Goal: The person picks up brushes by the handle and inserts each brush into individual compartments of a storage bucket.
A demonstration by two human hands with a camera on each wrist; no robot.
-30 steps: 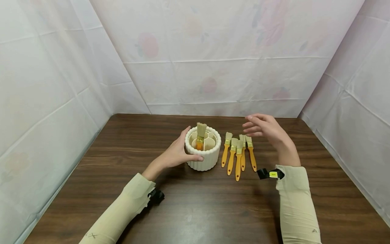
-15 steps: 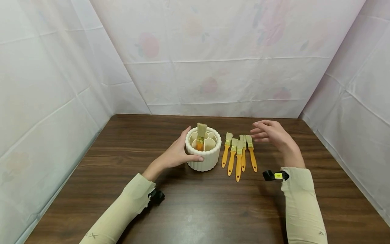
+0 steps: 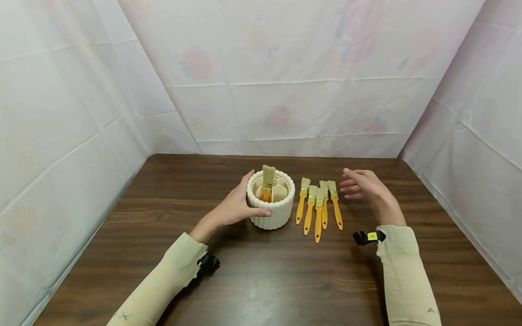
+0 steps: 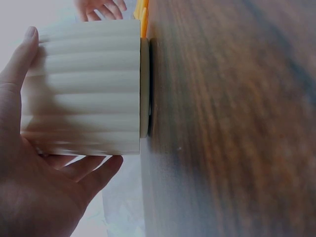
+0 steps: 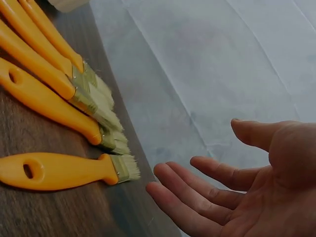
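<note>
A cream ribbed round holder (image 3: 272,213) with inner compartments stands on the dark wooden table (image 3: 285,280). One orange-handled brush (image 3: 267,183) stands in it, bristles up. My left hand (image 3: 234,207) grips the holder's left side, thumb in front and fingers behind; the left wrist view shows the hand (image 4: 34,168) wrapped round the ribbed wall (image 4: 84,84). Several orange-handled brushes (image 3: 319,206) lie side by side just right of the holder. My right hand (image 3: 360,184) hovers open to their right, holding nothing. In the right wrist view its relaxed fingers (image 5: 197,192) are near the bristle ends of the brushes (image 5: 59,98).
White sheets with faint flower prints (image 3: 285,90) wall in the table on the left, back and right. Black wrist-camera mounts sit on both sleeves (image 3: 367,236) (image 3: 209,261). The table's front half holds only my forearms.
My right hand has come down and drifted to the right, from above the brushes' bristles to beside them. The left hand and the holder have stayed put.
</note>
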